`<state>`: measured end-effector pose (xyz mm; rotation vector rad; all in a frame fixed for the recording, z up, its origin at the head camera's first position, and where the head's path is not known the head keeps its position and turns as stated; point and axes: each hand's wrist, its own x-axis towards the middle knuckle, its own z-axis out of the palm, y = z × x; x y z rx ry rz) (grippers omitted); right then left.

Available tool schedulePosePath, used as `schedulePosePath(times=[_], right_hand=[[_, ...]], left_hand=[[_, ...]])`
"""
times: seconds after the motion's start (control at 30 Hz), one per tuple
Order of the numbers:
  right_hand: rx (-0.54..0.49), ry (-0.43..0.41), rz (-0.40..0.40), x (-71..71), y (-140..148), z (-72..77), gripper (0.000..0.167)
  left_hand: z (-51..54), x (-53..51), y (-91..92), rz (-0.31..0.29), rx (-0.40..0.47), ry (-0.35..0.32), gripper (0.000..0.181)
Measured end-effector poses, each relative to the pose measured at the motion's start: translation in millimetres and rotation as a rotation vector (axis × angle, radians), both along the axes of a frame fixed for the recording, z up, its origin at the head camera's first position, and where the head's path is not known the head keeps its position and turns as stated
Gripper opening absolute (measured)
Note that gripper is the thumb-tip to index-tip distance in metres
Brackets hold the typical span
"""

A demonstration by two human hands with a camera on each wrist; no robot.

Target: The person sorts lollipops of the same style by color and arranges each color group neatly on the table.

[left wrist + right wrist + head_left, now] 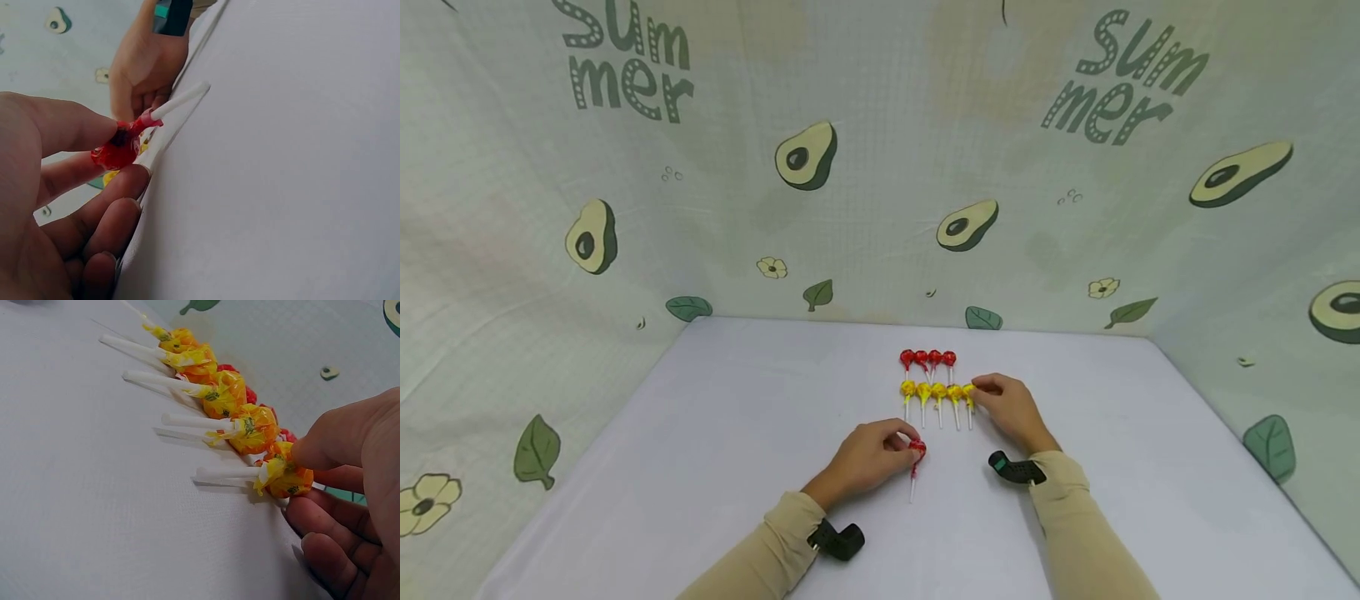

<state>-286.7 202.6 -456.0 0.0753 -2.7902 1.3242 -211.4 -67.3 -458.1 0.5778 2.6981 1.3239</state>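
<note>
My left hand (871, 456) pinches a red lollipop (917, 448) by its wrapped head between thumb and fingers. In the left wrist view the white stick of that red lollipop (119, 150) points away from the palm. My right hand (1011, 408) has thumb and fingers around the head of the yellow lollipop (290, 475) at the right end of a row. Several more yellow lollipops (923, 392) lie side by side to its left, sticks toward me. Behind them is a row of several red lollipops (921, 357), their sticks partly hidden by the yellow heads.
A white-covered table (760, 375) lies under everything. Behind it hangs a pale cloth (880, 250) printed with avocados, leaves and lettering. Each wrist carries a black strapped device, one on the left (838, 540) and one on the right (1017, 468).
</note>
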Motion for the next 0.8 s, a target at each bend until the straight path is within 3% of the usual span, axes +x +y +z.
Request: schedulePosePath(times=[0.27, 0.53, 0.8], right_hand=[[-0.022, -0.001, -0.007, 2.5, -1.5, -2.9, 0.033], [-0.01, -0.007, -0.014, 3.1, -2.2, -0.7, 0.033], [-0.001, 0.009, -0.014, 2.2, -1.7, 0.9, 0.031]], left_hand=[[-1.0, 0.1, -1.0, 0.014, 0.031, -0.039, 0.012], [-4.1, -1.0, -1.2, 0.031, 0.085, -0.031, 0.011], [1.3, -2.6, 1.1, -0.023, 0.141, -0.042, 0.012]])
